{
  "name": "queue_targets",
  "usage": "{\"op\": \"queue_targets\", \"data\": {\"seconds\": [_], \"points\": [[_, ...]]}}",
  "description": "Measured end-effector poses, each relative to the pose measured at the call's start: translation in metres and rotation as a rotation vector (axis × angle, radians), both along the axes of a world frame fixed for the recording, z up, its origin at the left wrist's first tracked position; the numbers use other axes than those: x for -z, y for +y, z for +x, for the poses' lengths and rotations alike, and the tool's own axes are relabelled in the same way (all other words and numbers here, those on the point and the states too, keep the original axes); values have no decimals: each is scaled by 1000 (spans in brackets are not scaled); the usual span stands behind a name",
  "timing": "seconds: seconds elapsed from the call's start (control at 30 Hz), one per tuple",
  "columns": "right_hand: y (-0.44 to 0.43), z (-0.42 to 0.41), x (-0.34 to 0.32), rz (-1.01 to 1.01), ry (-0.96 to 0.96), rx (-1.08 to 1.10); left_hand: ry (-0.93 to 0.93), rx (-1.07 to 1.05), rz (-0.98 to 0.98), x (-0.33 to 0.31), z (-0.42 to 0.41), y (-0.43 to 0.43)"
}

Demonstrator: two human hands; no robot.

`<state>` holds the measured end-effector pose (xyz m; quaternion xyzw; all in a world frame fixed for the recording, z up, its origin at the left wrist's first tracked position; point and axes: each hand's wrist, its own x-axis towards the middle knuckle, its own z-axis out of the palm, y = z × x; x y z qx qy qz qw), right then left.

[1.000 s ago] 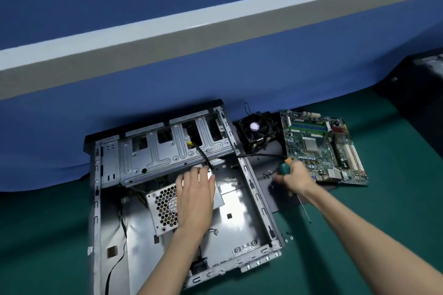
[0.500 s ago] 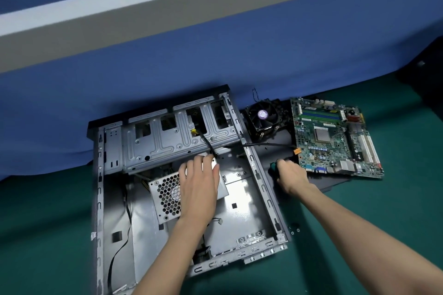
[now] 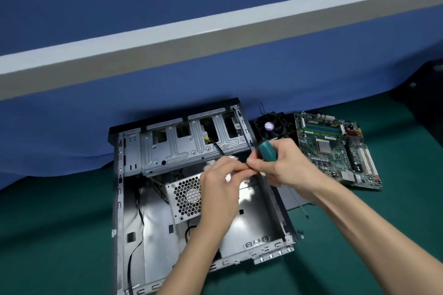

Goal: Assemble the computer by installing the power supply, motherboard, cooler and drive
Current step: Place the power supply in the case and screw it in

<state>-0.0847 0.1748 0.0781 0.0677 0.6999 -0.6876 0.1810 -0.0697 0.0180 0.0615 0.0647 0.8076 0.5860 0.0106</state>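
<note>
since before, our right hand lifted the teal screwdriver, grip wrapped around it; left hand half-curled over perforated steel power supply.

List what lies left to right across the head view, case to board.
Computer case → power supply → left hand → right hand holding the green screwdriver → motherboard.

The power supply lies in the case, just left of the left hand. The fan sits beyond the right hand, with the circuit board to that hand's right.
</note>
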Motion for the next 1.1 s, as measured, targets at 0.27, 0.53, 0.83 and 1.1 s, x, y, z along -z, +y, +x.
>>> {"op": "queue_targets", "data": {"seconds": [0.27,0.53,0.83,1.1], "points": [[-70,3,13,-76,-152,-135,20,-156,-37,1,14,-65],[-118,4,33,-328,-342,-117,162,-156,-278,13,16,-110],[-110,9,61,-143,-417,155,-79,140,-655,47,38,-139],[-110,13,64,-165,-422,198,35,259,-1055,40,37,-123]]}}
